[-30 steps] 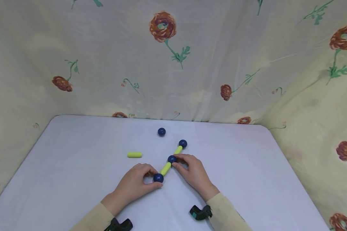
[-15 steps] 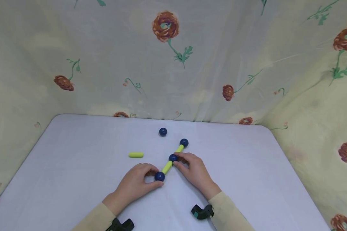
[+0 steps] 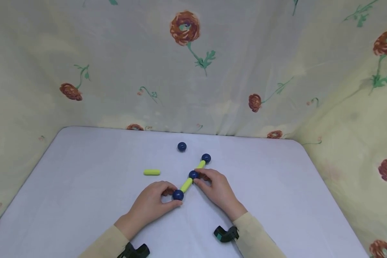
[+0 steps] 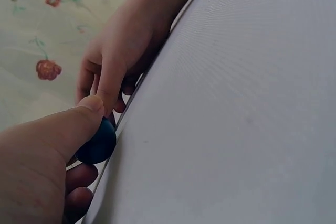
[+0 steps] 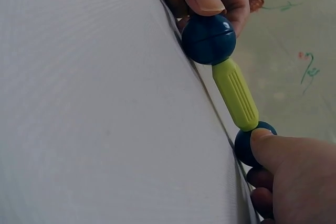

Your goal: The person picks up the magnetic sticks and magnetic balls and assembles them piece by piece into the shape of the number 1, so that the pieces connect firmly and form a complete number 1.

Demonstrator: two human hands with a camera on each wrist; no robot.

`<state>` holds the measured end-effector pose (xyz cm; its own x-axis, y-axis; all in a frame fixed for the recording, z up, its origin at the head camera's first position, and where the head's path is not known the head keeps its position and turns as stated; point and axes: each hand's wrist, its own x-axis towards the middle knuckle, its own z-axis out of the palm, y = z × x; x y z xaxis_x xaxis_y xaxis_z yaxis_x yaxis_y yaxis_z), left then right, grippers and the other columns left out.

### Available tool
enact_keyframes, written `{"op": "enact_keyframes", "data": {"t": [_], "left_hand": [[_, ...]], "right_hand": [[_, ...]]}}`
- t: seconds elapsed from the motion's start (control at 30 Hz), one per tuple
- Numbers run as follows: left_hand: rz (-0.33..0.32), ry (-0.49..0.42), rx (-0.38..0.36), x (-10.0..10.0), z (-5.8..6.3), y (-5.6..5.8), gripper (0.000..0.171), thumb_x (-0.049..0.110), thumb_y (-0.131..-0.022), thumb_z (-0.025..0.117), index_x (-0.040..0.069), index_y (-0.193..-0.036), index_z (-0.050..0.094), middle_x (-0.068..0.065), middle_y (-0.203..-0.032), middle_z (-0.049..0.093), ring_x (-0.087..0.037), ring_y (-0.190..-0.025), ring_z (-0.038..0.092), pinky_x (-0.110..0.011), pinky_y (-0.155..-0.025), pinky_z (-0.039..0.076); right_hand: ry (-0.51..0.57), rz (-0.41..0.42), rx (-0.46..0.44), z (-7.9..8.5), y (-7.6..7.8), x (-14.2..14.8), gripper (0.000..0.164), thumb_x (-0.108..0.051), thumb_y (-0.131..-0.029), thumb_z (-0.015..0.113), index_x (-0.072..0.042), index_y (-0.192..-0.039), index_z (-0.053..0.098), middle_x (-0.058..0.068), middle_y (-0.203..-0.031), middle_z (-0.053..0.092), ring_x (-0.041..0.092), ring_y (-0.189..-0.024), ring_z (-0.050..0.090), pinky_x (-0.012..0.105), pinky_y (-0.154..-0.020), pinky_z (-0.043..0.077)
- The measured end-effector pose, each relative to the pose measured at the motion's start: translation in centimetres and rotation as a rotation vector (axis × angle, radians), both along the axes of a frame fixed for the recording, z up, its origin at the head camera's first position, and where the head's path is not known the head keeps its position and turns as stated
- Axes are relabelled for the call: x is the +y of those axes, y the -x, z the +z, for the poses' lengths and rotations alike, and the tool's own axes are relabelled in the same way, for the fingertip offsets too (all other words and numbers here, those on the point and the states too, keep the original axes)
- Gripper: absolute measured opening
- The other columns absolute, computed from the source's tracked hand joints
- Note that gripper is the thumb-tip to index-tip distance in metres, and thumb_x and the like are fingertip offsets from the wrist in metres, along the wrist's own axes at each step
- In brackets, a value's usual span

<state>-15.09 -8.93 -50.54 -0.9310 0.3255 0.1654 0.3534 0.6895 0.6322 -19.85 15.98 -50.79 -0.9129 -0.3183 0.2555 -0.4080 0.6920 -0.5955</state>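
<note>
Three dark blue balls and two yellow-green rods form a straight chain slanting across the table. My left hand pinches the near end ball between thumb and fingers. With thumb and fingertips, my right hand grips the middle ball. A ribbed near rod joins these two balls in the right wrist view. Beyond my right fingers, the far rod leads to the far end ball, which no hand touches. The left wrist view shows the left thumb on its blue ball; the near rod is hidden there.
A loose yellow-green rod lies left of the chain. Another blue ball sits behind it, near the back of the white table. A flower-patterned curtain hangs along the table's back and sides.
Both hands keep their holds on the same two balls. The whole scene shifts slightly in the head view; the chain looks almost unchanged against the table.
</note>
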Motion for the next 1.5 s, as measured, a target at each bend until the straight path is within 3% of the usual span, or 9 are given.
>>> {"op": "enact_keyframes", "data": {"t": [0.17,0.37,0.47,0.63,0.77,0.93,1.5], "left_hand": [[0.02,-0.04,-0.054,-0.2,0.1,0.2,0.048,0.057,-0.076,0.079,0.025,-0.111,0.067,0.016,-0.097,0.063,0.0,-0.085,0.055,-0.027,-0.077,0.05],[0.067,-0.109,-0.107,-1.3,1.0,1.0,0.04,0.038,-0.077,0.086,0.023,-0.109,0.069,0.013,-0.093,0.061,-0.007,-0.08,0.054,-0.03,-0.071,0.048],[0.113,-0.105,-0.048,-2.3,1.1,1.6,0.033,0.03,-0.078,0.086,0.021,-0.106,0.07,0.01,-0.093,0.061,-0.01,-0.082,0.054,-0.032,-0.073,0.048],[0.236,-0.092,0.116,-4.0,0.8,2.7,0.023,0.024,-0.079,0.085,0.018,-0.098,0.074,0.002,-0.103,0.062,-0.022,-0.098,0.056,-0.045,-0.088,0.042],[0.306,-0.059,0.139,-4.7,0.3,3.2,0.03,0.027,-0.081,0.084,0.018,-0.107,0.075,-0.006,-0.116,0.06,-0.034,-0.111,0.05,-0.054,-0.09,0.032],[0.333,-0.003,0.13,-4.7,0.0,3.4,0.039,0.029,-0.083,0.082,0.015,-0.118,0.072,-0.011,-0.124,0.059,-0.037,-0.119,0.047,-0.055,-0.091,0.031],[0.335,0.035,0.11,-4.5,-0.2,3.2,0.025,0.028,-0.083,0.082,0.015,-0.104,0.075,-0.002,-0.102,0.068,-0.03,-0.106,0.051,-0.048,-0.085,0.036]], "right_hand": [[-0.007,-0.013,0.03,-0.2,0.1,0.1,0.035,-0.036,-0.094,0.069,-0.024,-0.127,0.066,-0.01,-0.107,0.067,0.004,-0.095,0.059,0.031,-0.082,0.052],[0.01,-0.025,0.031,-0.3,0.3,0.2,0.034,-0.033,-0.094,0.07,-0.023,-0.126,0.067,-0.009,-0.106,0.067,0.004,-0.094,0.059,0.03,-0.083,0.051],[0.018,-0.024,0.022,-0.4,0.4,0.2,0.034,-0.031,-0.094,0.07,-0.021,-0.126,0.067,-0.009,-0.106,0.067,0.003,-0.094,0.059,0.029,-0.083,0.051],[0.015,-0.016,0.01,-0.4,0.4,0.1,0.034,-0.032,-0.094,0.069,-0.021,-0.127,0.067,-0.009,-0.106,0.067,0.004,-0.094,0.059,0.029,-0.083,0.051],[0.005,-0.022,0.007,-0.4,0.3,0.1,0.034,-0.032,-0.094,0.069,-0.022,-0.127,0.066,-0.01,-0.107,0.067,0.003,-0.095,0.059,0.029,-0.083,0.051],[-0.002,-0.029,0.004,-0.4,0.3,0.2,0.035,-0.033,-0.094,0.069,-0.022,-0.127,0.066,-0.009,-0.107,0.067,0.003,-0.095,0.059,0.029,-0.083,0.05],[-0.013,-0.065,0.023,-0.2,0.3,0.2,0.035,-0.031,-0.094,0.069,-0.021,-0.128,0.066,-0.007,-0.109,0.067,0.009,-0.1,0.059,0.032,-0.086,0.049]]}}
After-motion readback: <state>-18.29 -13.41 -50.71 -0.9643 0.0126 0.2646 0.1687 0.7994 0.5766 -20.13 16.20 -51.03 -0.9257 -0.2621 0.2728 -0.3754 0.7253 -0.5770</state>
